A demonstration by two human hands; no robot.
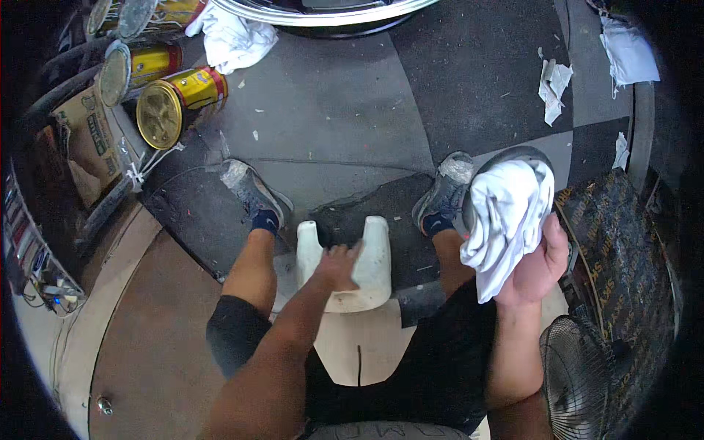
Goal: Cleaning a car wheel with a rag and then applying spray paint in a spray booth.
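Observation:
A white cloth (506, 213) with grey smudges lies bunched in my right hand (539, 268), raised off to the right. The palm faces up and the thumb curls along the cloth's edge. Behind the cloth shows the dark, rounded rim of an object (529, 155); I cannot tell what it is or whether the hand holds it too. Between my knees is a smooth white piece (375, 264) with two rounded prongs pointing away from me. Over its middle my left hand (339, 267) is spread, fingers apart, with nothing gripped. Whether it presses on the surface is unclear.
Metal cans (161, 114) lie on their sides at the far left, near another white cloth (238, 38). A silver-rimmed round object (330, 16) stands at the far edge. Right of me are a fan (576, 374) and a dark printed sheet (623, 249). Paper scraps (554, 89) litter the floor.

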